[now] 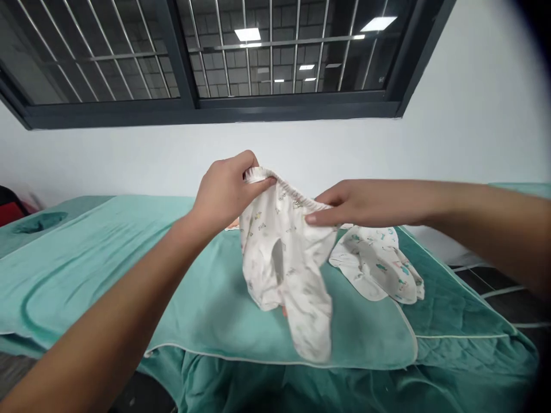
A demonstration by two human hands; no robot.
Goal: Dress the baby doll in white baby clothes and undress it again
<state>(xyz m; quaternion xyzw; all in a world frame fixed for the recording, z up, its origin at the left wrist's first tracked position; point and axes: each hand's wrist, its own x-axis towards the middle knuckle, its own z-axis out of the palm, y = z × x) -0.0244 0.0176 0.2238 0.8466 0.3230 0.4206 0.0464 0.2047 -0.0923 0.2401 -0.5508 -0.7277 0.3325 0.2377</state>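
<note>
A small pair of white baby pants (262, 246) with a tiny print hangs between my hands above the bed. My left hand (232, 180) is closed on the left end of the gathered waistband, thumb on the near side. At the waistband's right end, my right hand (340, 203) grips the fabric between thumb and fingers. One leg dangles lower than the other, and a fold gapes near the middle. Behind and to the right, another white printed baby garment (379, 267) lies on the bed, partly hidden by my right hand.
A teal cover (206, 321) with a pale edge lies over the bed, and darker quilted fabric (451, 310) shows at the right. A white wall (142, 155) and a barred window (284, 57) stand behind. At the far left is a red and black object (12, 209).
</note>
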